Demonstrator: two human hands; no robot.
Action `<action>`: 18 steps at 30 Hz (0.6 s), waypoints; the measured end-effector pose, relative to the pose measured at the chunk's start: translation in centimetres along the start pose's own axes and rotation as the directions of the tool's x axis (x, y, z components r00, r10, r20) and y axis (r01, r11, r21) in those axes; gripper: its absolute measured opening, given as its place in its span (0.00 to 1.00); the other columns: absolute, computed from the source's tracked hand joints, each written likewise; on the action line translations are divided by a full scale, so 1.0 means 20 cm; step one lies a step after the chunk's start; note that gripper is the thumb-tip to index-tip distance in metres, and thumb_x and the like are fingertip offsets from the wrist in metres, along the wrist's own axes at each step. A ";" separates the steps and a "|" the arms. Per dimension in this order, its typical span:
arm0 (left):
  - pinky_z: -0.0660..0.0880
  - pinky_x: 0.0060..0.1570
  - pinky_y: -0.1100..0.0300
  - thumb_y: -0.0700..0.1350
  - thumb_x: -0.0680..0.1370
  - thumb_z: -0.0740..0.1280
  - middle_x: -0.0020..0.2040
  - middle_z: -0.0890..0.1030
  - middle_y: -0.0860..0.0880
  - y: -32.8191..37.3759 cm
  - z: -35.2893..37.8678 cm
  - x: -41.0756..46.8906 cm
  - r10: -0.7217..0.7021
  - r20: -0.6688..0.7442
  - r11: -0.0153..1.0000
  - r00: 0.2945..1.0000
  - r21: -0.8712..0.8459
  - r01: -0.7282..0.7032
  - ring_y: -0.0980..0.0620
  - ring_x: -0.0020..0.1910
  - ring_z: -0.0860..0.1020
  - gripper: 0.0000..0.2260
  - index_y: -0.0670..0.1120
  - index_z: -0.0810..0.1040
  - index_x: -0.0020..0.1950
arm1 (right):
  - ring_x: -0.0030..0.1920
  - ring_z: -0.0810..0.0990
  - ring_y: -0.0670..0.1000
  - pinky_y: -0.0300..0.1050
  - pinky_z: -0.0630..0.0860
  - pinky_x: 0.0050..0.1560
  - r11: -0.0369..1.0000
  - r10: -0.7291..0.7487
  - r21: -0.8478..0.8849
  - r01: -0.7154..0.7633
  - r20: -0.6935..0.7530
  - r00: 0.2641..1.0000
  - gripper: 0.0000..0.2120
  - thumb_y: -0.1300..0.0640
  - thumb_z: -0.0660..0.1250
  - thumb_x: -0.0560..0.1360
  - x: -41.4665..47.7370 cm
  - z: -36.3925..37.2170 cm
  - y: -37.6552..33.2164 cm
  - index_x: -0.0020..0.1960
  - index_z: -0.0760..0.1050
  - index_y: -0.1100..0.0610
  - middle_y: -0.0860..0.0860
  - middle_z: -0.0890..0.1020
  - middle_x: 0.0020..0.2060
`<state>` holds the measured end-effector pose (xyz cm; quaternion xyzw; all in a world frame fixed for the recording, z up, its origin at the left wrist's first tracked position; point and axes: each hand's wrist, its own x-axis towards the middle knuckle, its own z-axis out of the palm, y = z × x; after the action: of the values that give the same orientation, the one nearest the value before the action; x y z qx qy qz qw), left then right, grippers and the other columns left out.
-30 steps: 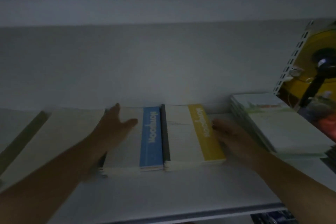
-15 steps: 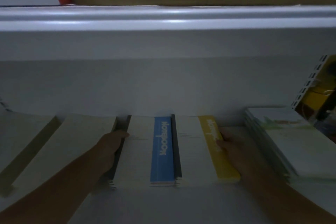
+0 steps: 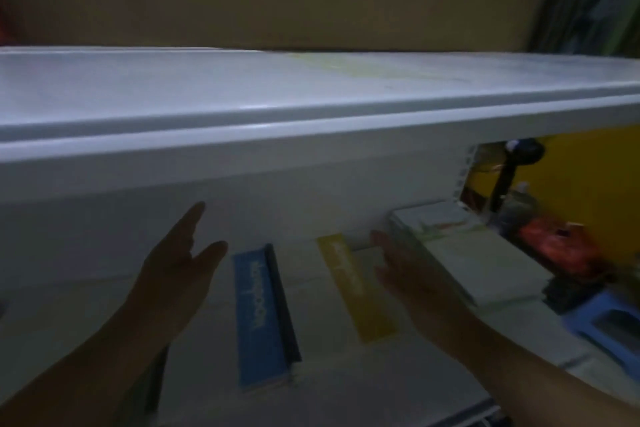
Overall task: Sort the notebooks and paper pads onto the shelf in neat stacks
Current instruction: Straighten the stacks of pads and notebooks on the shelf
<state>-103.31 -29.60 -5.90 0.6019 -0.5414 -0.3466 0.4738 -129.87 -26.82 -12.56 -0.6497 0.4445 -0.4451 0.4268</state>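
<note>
2 flat rectangular paper notebooks, the blue notebook (image 3: 258, 319) and the yellow notebook (image 3: 353, 288), are shown side by side on the white shelf (image 3: 363, 388), long axes running front to back. The left hand (image 3: 176, 274) is held flat at their left. The right hand (image 3: 405, 274) is spread between them and a pad stack (image 3: 478, 253). Nothing is grasped.

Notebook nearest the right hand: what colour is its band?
Yellow band on the notebook, rest of cover pale; head view.

Hands: two showed, left hand (image 3: 173, 274), right hand (image 3: 412, 277).
Notebooks: two lay between the fingers (image 3: 194, 220), blue notebook (image 3: 258, 315), yellow notebook (image 3: 330, 302).
Pad stack (image 3: 478, 263): one, beside the right fingers.
</note>
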 end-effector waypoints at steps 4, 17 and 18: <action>0.66 0.41 0.77 0.37 0.78 0.63 0.63 0.70 0.58 0.05 0.30 -0.13 -0.008 0.300 0.982 0.954 -0.178 0.064 0.61 0.61 0.67 0.23 0.53 0.67 0.70 | 0.64 0.73 0.40 0.38 0.69 0.64 0.972 -0.073 -0.234 0.002 -0.292 0.954 0.20 0.32 0.68 0.65 -0.05 -0.31 -0.15 0.54 0.78 0.35 0.37 0.78 0.60; 0.72 0.60 0.55 0.51 0.75 0.69 0.64 0.74 0.49 0.06 1.31 -0.24 -0.347 0.534 0.790 0.771 -0.277 0.548 0.47 0.62 0.74 0.27 0.45 0.67 0.71 | 0.50 0.79 0.54 0.47 0.75 0.56 0.681 0.673 -0.180 -0.710 -0.231 0.703 0.35 0.34 0.73 0.61 0.17 -1.04 0.32 0.57 0.76 0.58 0.54 0.80 0.51; 0.74 0.60 0.52 0.51 0.74 0.70 0.62 0.78 0.46 0.07 1.38 -0.22 -0.359 0.522 0.770 0.774 -0.304 0.562 0.45 0.59 0.77 0.25 0.43 0.71 0.68 | 0.53 0.79 0.55 0.50 0.74 0.61 0.686 0.673 -0.173 -0.707 -0.218 0.707 0.43 0.29 0.74 0.54 0.19 -1.06 0.37 0.58 0.77 0.57 0.54 0.80 0.54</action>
<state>-130.17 -30.59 -13.59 0.5016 -0.3698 -0.6933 0.3621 -150.80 -35.59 -13.72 -0.4493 0.7357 -0.2366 0.4482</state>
